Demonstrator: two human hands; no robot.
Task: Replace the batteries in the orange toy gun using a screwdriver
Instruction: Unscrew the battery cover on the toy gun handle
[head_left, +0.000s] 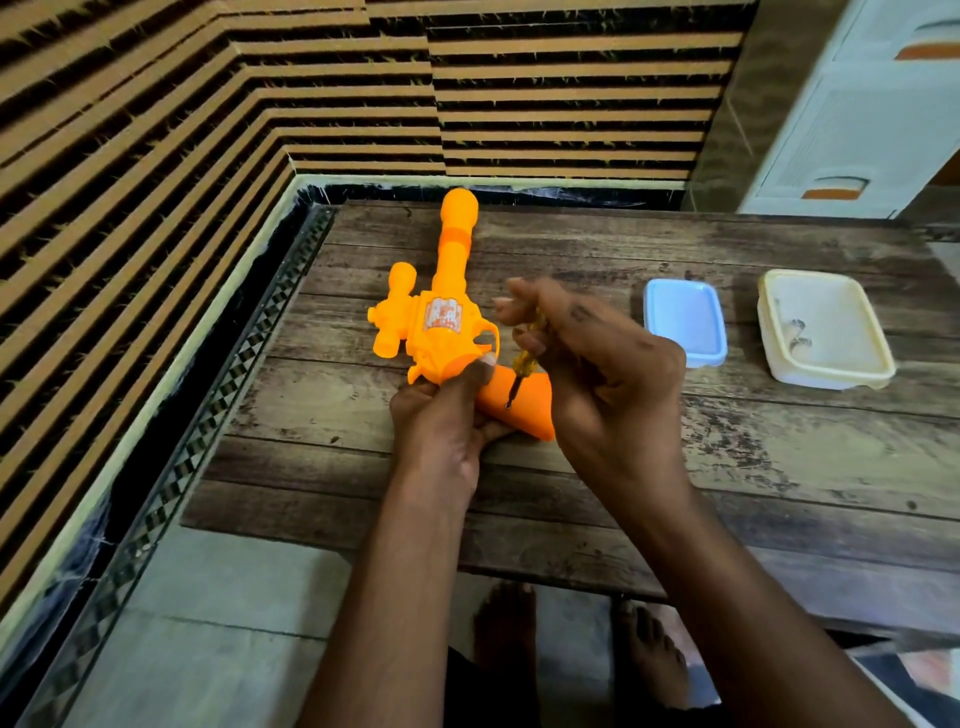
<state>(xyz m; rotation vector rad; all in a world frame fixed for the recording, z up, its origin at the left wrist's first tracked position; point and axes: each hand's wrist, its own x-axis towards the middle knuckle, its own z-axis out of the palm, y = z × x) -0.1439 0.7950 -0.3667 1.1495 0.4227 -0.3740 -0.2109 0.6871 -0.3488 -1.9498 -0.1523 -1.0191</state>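
Note:
The orange toy gun (441, 306) lies above a wooden table (779, 467), barrel pointing away, grip toward me. My left hand (447, 421) grips the gun where body meets grip, thumb on top. My right hand (587, 358) pinches a small screwdriver (524, 364) with a yellowish handle. Its dark tip touches a screw hole on the orange grip (524, 410). The batteries are hidden from view.
A light blue lid (684, 319) lies on the table to the right of my hands. Further right stands a cream plastic box (826, 327) with small dark items inside. A striped wall runs along the left and back. My bare feet show below the table edge.

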